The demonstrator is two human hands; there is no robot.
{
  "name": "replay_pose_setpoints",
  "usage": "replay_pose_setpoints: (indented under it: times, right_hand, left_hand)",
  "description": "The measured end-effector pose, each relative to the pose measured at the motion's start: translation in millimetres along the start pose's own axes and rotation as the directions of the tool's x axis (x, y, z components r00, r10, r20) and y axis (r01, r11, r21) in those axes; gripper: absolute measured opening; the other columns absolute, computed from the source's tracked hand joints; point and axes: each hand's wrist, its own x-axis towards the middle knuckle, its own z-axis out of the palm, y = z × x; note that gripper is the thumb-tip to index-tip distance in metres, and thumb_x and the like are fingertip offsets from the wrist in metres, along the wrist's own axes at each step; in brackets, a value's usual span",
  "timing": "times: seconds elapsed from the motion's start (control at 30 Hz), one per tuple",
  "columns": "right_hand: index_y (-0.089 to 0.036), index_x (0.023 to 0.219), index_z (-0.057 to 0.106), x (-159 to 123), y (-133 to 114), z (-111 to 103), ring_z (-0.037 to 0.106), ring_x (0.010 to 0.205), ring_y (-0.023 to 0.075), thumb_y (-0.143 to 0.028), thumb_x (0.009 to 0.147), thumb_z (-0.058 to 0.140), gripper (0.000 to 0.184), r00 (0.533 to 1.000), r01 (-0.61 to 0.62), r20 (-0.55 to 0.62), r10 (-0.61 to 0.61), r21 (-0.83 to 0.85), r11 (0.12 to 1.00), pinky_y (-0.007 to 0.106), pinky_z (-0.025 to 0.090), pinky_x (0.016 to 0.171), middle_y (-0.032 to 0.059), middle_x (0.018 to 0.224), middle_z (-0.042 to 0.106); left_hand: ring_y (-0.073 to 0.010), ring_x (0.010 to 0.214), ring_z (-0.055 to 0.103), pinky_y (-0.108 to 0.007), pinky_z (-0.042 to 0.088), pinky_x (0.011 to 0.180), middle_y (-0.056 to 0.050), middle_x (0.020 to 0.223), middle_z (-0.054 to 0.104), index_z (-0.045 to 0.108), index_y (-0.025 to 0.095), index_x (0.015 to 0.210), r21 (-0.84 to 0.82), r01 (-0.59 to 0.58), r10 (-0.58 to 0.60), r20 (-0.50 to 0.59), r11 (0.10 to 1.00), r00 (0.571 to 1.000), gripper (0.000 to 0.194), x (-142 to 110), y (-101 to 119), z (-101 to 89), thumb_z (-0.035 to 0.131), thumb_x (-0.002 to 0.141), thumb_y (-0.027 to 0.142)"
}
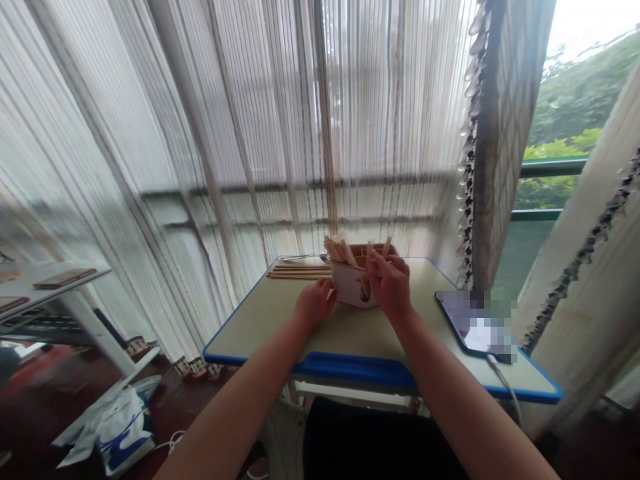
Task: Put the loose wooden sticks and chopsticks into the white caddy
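A white box [350, 287] with a brown picture on its front stands near the far side of the table. Its inside is brown and divided. Bundled light wooden chopsticks [339, 250] stick up from its left part. My left hand [315, 303] rests at the box's lower left corner, fingers curled against it. At the right front, my right hand [393, 283] reaches over the rim, its fingers pinched round a pale stick like a chopstick [369, 247], partly hidden by them. Several long chopsticks [300, 272] lie flat left of the box, with a metal utensil [303, 257] behind them.
The table [260, 327] has a blue edge. A tablet [470, 323] with a white cable [505, 380] lies on its right side. Sheer curtains [260, 120] hang behind. Another table [55, 287] stands at left, above a white and blue bag [123, 430] on the floor.
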Motion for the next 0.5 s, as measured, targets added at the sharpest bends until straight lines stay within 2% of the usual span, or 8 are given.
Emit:
replay_pose_setpoints:
  times: [0.23,0.37,0.5]
  right_hand:
    - [-0.019,0.088,0.067,-2.2,2.9,2.5,0.051,0.083,0.0212,-0.031,0.085,0.050,0.021,1.000,-0.027,-0.010,0.027,0.010,1.000,0.035,0.037,0.080,0.0049,0.077,0.067]
    - [-0.018,0.095,0.064,-1.8,1.3,3.3,0.051,0.088,0.0211,-0.030,0.084,0.051,0.021,1.000,0.018,0.006,-0.018,0.035,0.999,0.036,0.038,0.083,0.0064,0.090,0.066]
    - [-0.023,0.097,0.065,-3.8,-2.0,3.7,0.047,0.097,0.0220,-0.031,0.084,0.050,0.021,0.990,0.096,0.106,-0.098,0.024,0.995,0.038,0.035,0.087,0.0037,0.101,0.064]
  left_hand:
    - [-0.0207,0.091,0.057,-0.031,0.044,0.075,-0.008,0.103,0.059,0.053,0.019,0.101,0.102,0.204,-0.219,0.174,0.974,0.960,0.023,0.3,-7.6,5.8,0.044,0.084,0.031]
    - [-0.0233,0.099,0.054,-0.033,0.042,0.082,-0.010,0.103,0.060,0.055,0.017,0.100,0.164,0.261,-0.294,0.225,0.951,0.929,0.025,1.3,-9.2,7.6,0.046,0.081,0.031]
    - [-0.0235,0.099,0.054,-0.034,0.042,0.083,-0.011,0.104,0.060,0.056,0.017,0.100,0.180,0.268,-0.304,0.222,0.947,0.926,0.028,1.8,-9.4,8.5,0.044,0.081,0.033]
